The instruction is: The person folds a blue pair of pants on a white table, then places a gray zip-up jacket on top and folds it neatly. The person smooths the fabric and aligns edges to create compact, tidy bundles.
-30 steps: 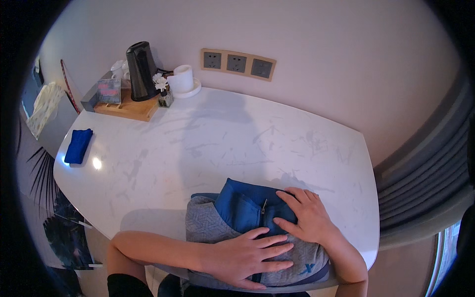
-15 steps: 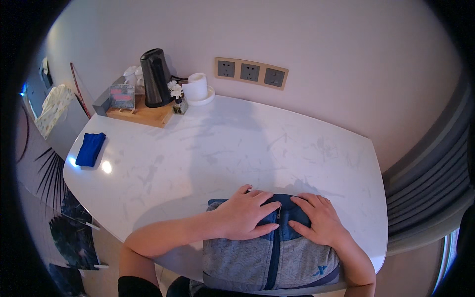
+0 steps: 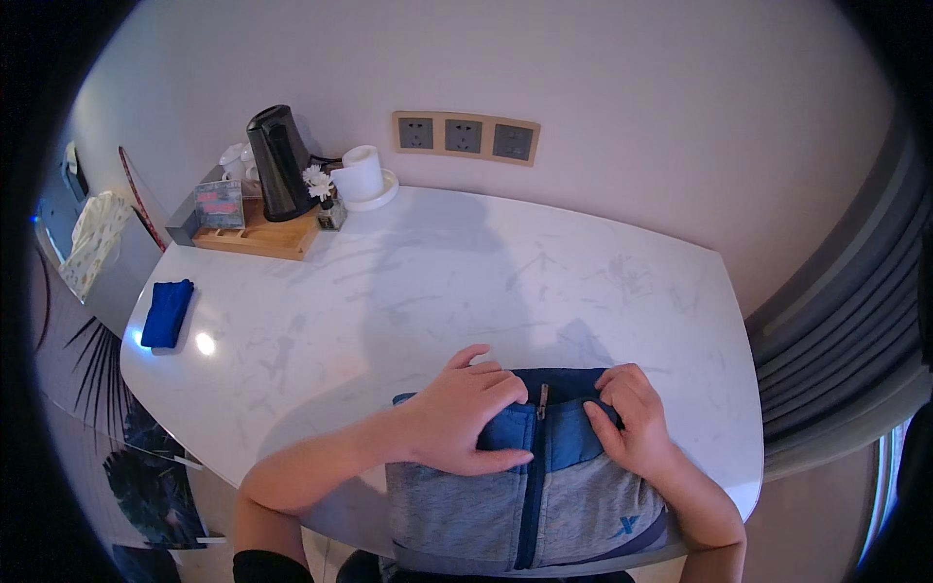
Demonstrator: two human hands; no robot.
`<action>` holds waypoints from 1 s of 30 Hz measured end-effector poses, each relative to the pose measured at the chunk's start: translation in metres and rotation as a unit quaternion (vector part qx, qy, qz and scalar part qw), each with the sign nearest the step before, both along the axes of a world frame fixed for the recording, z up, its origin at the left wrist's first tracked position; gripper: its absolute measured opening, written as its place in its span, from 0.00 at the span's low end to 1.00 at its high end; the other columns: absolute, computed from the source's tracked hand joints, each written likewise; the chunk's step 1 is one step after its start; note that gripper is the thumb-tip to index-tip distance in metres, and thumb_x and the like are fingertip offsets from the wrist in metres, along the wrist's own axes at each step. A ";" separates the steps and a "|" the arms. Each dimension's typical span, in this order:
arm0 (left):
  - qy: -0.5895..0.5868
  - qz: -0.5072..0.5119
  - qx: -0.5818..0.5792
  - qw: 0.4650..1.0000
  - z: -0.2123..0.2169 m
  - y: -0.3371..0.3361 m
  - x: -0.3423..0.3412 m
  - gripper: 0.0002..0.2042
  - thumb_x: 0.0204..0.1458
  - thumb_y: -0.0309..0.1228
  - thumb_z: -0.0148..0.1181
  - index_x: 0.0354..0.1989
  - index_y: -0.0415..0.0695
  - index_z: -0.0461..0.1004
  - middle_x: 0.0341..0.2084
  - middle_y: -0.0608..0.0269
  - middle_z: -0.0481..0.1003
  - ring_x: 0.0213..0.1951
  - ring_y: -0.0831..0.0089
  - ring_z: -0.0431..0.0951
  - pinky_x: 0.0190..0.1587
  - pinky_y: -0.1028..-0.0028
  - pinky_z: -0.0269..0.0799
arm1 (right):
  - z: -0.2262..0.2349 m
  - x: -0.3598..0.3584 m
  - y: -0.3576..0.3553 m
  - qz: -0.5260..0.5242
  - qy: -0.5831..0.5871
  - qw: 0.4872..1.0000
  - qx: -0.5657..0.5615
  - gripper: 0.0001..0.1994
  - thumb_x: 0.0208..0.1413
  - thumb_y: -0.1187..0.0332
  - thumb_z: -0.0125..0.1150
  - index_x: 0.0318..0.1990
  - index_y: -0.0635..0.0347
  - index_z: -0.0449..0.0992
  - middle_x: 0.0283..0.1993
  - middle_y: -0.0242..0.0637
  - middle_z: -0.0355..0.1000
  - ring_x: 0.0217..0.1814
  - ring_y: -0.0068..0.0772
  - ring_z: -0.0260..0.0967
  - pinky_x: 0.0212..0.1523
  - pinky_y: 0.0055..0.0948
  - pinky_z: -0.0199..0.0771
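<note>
A folded grey and blue zip jacket (image 3: 457,515) lies at the table's near edge, its dark zip running up the middle to a blue collar with a metal slider near the top. My left hand (image 3: 462,413) holds the collar left of the zip, thumb across the front, some fingers curled at the upper edge and one finger raised. On the other side, my right hand (image 3: 632,418) grips the collar's right end, its thumb in front and fingers bent over the edge. The undersides of both hands are hidden.
The white marbled table (image 3: 622,291) carries a folded blue cloth (image 3: 167,313) at left. Further back, a wooden tray (image 3: 258,236) bears a black kettle (image 3: 280,165), beside a flower vase (image 3: 330,214) and a white paper roll (image 3: 360,175). A grey curtain (image 3: 836,379) hangs at right.
My right hand has gone from lying spread on the collar to gripping its edge. The collar has been lifted and opened somewhat around the zip slider. My left fingers have curled more.
</note>
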State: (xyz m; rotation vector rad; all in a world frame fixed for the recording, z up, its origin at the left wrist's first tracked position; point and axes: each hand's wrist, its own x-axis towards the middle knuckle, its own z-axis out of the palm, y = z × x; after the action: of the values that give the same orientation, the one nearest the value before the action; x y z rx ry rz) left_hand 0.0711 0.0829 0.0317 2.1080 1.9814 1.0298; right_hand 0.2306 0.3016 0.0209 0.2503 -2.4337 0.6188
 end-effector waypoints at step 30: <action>0.066 -0.239 -0.137 0.959 -0.014 -0.009 0.085 0.37 0.58 0.54 0.53 0.73 0.55 0.50 0.72 0.48 0.49 0.71 0.54 0.52 0.65 0.46 0.51 | 0.036 0.014 0.035 -0.065 -0.075 0.986 -0.132 0.05 0.56 0.73 0.61 0.37 0.66 0.74 0.37 0.45 0.73 0.41 0.47 0.72 0.42 0.37 0.71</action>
State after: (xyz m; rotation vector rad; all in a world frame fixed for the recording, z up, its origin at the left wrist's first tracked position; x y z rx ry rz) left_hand 0.1564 0.0738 0.0178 2.3626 1.4319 0.5095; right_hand 0.2447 0.3361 0.0567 -0.0651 -2.4504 0.9202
